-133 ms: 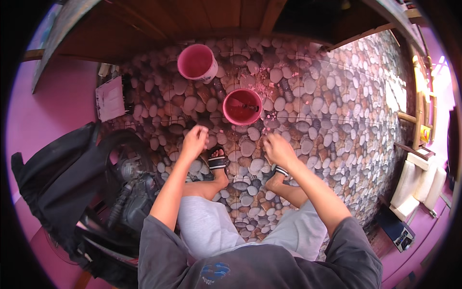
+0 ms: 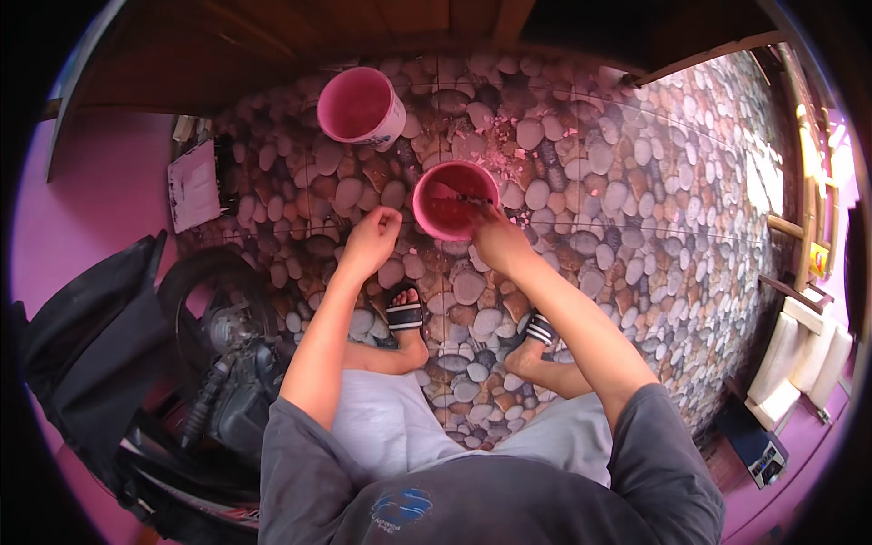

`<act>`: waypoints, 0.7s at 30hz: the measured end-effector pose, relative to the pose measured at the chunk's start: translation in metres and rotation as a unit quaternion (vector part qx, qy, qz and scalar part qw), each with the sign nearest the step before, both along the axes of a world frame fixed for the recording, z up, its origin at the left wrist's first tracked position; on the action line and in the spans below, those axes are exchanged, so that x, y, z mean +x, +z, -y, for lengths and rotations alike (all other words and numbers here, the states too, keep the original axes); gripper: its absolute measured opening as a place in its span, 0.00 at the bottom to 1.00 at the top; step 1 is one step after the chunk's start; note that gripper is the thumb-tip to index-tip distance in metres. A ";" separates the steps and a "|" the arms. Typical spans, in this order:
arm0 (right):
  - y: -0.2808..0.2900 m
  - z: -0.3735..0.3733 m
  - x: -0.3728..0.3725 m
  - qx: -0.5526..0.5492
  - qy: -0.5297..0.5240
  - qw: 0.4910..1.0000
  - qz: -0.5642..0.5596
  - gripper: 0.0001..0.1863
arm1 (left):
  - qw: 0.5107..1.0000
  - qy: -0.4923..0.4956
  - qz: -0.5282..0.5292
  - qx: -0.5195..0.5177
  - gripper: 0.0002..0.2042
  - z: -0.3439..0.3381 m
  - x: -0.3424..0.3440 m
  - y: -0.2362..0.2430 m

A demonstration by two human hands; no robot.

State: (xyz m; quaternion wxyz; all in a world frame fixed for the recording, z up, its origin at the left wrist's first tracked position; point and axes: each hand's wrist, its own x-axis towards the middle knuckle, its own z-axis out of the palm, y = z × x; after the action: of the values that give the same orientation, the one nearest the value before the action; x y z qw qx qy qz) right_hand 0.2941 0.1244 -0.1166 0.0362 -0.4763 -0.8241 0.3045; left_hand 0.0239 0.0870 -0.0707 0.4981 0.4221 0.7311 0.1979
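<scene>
A round pink bucket (image 2: 423, 223) stands on the floor ahead of my feet, its inside coated red-pink. In it lies a hand tool (image 2: 444, 192) with a flat pink end and a dark handle; its exact kind is unclear. My right hand (image 2: 500, 243) is at the bucket's near right rim, its fingers bent around the end of the tool's handle and partly hidden from above. To the left of the bucket, my left hand (image 2: 371, 241) hangs in the air with curled fingers and nothing visible in them. A second bucket (image 2: 391, 125), white outside and pink inside, stands farther off to the left.
Pink flakes (image 2: 509, 154) litter the pebble-patterned floor (image 2: 590, 300) beyond the near bucket. A motorcycle (image 2: 232, 363) with a black cover stands at my left. A pink-smeared white panel (image 2: 193, 186) leans at the left wall. Dark wooden furniture (image 2: 300, 45) borders the far side.
My right hand has moved forward and left from above the floor to the bucket and the tool's handle. My left hand has shifted slightly forward, its fingers still curled.
</scene>
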 end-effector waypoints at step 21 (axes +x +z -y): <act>-0.080 -0.021 -0.004 0.012 0.075 0.982 0.173 0.17 | 0.862 -0.481 -0.148 0.061 0.23 -0.133 0.060 -0.110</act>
State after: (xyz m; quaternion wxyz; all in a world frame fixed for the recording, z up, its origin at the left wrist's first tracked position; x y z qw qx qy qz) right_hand 0.2902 0.1456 -0.1969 -0.1243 -0.4581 -0.8548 0.2096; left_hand 0.0840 0.2199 -0.1802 0.3910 0.7750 0.4889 -0.0869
